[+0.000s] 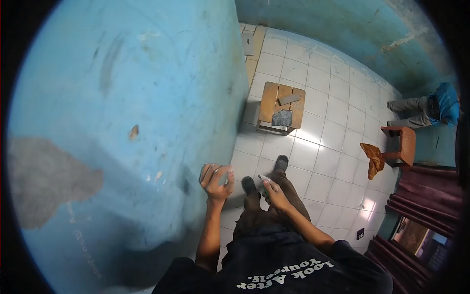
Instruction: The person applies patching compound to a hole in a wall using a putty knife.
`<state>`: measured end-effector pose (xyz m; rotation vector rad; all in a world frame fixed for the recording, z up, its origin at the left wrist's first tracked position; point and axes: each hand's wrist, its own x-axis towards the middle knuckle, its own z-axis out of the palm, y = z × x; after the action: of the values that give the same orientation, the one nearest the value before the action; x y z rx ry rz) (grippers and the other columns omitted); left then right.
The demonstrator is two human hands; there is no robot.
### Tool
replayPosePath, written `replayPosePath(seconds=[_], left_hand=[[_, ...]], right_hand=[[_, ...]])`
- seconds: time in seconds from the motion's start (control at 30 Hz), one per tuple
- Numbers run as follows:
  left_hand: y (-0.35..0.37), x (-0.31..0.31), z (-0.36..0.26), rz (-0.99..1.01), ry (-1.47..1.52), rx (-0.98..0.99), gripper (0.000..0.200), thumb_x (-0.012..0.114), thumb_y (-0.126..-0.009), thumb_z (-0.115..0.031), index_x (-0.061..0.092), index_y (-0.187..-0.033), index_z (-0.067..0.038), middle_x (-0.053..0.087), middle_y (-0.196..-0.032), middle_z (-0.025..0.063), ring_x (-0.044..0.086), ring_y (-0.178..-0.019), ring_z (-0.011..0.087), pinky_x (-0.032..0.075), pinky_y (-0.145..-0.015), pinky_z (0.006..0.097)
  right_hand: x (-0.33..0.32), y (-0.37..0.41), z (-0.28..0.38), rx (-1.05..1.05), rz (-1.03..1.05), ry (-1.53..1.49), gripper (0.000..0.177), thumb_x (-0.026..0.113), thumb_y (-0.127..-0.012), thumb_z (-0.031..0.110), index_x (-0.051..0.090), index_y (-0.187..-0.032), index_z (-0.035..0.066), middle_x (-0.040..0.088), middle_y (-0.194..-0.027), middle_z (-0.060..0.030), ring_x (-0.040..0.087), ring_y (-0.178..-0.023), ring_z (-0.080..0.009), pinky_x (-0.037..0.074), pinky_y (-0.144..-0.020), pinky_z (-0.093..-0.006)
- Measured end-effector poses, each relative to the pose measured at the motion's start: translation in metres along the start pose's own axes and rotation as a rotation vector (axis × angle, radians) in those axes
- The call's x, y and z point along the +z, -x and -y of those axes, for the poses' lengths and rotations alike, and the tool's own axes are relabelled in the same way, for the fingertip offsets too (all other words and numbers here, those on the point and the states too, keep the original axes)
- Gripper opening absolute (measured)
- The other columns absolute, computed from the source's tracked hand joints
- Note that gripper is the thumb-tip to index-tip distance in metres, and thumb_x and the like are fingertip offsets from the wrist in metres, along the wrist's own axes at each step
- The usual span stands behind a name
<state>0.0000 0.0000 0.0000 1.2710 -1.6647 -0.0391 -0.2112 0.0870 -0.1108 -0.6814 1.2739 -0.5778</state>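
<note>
Blue painted wall (147, 98) fills the left half. Large grey bare patch (44, 181) low on it, small brown chip (133, 131) higher up.

Left hand (215, 179) close against the wall, almost touching. Fingers (220, 169) curled tight around a small grey pad (202, 172). Pad mostly hidden by the grasp, so kind not clear.

Right hand (275, 192) just off the wall, over dark trousers and black shoes. Fingers pinched on a small flat pale-grey piece (264, 180), too small to name.

Handling, as a judgement only: pad likely works best laid flat to the wall with even pressure and the wrist straight. Better to keep the pinched piece clear of the paint meanwhile.

Square wooden stool (268, 100) on the white tiled floor (318, 161), near the foot of the wall. Serves as a surface for a grey strip (289, 99) and a dark grey lump (282, 117).

Well away from the wall: red-brown stool (404, 144) with an orange cloth (373, 158) draped off it, then maroon curtain (421, 206). Farthest from the wall, another person in a blue top (416, 107), seated low.
</note>
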Motion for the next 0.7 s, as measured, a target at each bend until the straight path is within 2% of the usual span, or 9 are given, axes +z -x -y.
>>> replayPosePath(seconds=[0.07, 0.1, 0.17, 0.3, 0.37, 0.43, 0.5, 0.6, 0.7], left_hand=[[0.002, 0.005, -0.005, 0.074, 0.065, -0.028, 0.006, 0.069, -0.077, -0.011, 0.068, -0.080, -0.007, 0.065, -0.075, 0.0058, 0.060, -0.067, 0.0265, 0.047, -0.062, 0.0356], [-0.008, 0.005, -0.008, 0.165, -0.006, -0.037, 0.006, 0.069, -0.077, -0.011, 0.068, -0.080, -0.007, 0.065, -0.075, 0.0058, 0.060, -0.067, 0.0265, 0.047, -0.062, 0.0356], [-0.015, 0.068, -0.012, 0.173, 0.071, -0.065, 0.005, 0.069, -0.075, -0.008, 0.067, -0.079, -0.006, 0.065, -0.074, 0.0066, 0.059, -0.067, 0.0267, 0.047, -0.061, 0.0358], [-0.006, 0.151, -0.002, 0.212, 0.158, -0.231, 0.004, 0.068, -0.079, -0.004, 0.066, -0.082, -0.005, 0.063, -0.074, 0.0075, 0.059, -0.067, 0.0274, 0.047, -0.062, 0.0376], [0.016, 0.181, 0.012, 0.240, 0.157, -0.303, 0.006, 0.068, -0.080, -0.004, 0.066, -0.086, -0.005, 0.063, -0.074, 0.0080, 0.059, -0.068, 0.0272, 0.047, -0.063, 0.0376], [0.045, 0.210, 0.037, 0.371, 0.121, -0.457, 0.008, 0.071, -0.083, -0.009, 0.066, -0.087, -0.003, 0.065, -0.079, 0.0103, 0.060, -0.070, 0.0263, 0.047, -0.064, 0.0365], [0.081, 0.239, 0.067, 0.430, 0.096, -0.532, 0.014, 0.072, -0.084, -0.018, 0.067, -0.092, -0.008, 0.065, -0.077, 0.0084, 0.062, -0.071, 0.0252, 0.049, -0.066, 0.0377], [0.123, 0.273, 0.105, 0.644, 0.109, -0.834, 0.027, 0.071, -0.087, -0.033, 0.067, -0.099, -0.009, 0.068, -0.082, 0.0080, 0.066, -0.080, 0.0251, 0.051, -0.071, 0.0384], [0.141, 0.304, 0.132, 0.754, 0.049, -0.928, 0.029, 0.071, -0.086, -0.034, 0.066, -0.102, -0.011, 0.068, -0.084, 0.0094, 0.066, -0.080, 0.0265, 0.051, -0.071, 0.0381]], right_hand=[[0.004, 0.014, 0.003, -0.005, -0.008, -0.058, 0.040, 0.048, -0.102, 0.043, 0.056, -0.124, 0.010, 0.045, -0.063, 0.0070, 0.039, -0.050, -0.0034, 0.032, -0.045, -0.0217], [0.014, 0.017, 0.006, 0.054, 0.048, -0.140, 0.040, 0.048, -0.102, 0.043, 0.056, -0.124, 0.010, 0.045, -0.063, 0.0070, 0.039, -0.050, -0.0034, 0.032, -0.045, -0.0217], [-0.038, 0.001, 0.030, 0.068, 0.063, -0.118, 0.033, 0.049, -0.102, 0.041, 0.057, -0.107, 0.009, 0.046, -0.065, 0.0069, 0.039, -0.050, -0.0034, 0.031, -0.044, -0.0217], [-0.097, -0.029, 0.042, -0.019, 0.043, 0.000, 0.042, 0.052, -0.101, 0.042, 0.058, -0.115, 0.003, 0.054, -0.074, 0.0015, 0.049, -0.058, -0.0063, 0.040, -0.052, -0.0234], [-0.112, -0.036, 0.059, 0.111, 0.028, 0.021, 0.033, 0.053, -0.101, 0.040, 0.049, -0.110, 0.009, 0.049, -0.066, 0.0032, 0.044, -0.050, -0.0053, 0.036, -0.044, -0.0223], [-0.131, -0.052, 0.059, 0.138, 0.079, 0.004, 0.036, 0.054, -0.100, 0.041, 0.046, -0.115, 0.009, 0.049, -0.066, 0.0013, 0.046, -0.050, -0.0067, 0.038, -0.043, -0.0231], [-0.144, -0.075, 0.048, 0.206, 0.042, 0.046, 0.036, 0.055, -0.100, 0.039, 0.046, -0.117, 0.009, 0.049, -0.066, 0.0008, 0.046, -0.049, -0.0077, 0.038, -0.042, -0.0236], [-0.160, -0.110, 0.023, 0.277, 0.015, -0.068, 0.033, 0.055, -0.100, 0.038, 0.052, -0.115, 0.008, 0.049, -0.065, 0.0013, 0.046, -0.048, -0.0085, 0.039, -0.042, -0.0244], [-0.171, -0.142, 0.010, 0.302, 0.006, -0.101, 0.030, 0.053, -0.101, 0.035, 0.058, -0.109, 0.007, 0.050, -0.066, 0.0013, 0.047, -0.049, -0.0092, 0.041, -0.044, -0.0260]])
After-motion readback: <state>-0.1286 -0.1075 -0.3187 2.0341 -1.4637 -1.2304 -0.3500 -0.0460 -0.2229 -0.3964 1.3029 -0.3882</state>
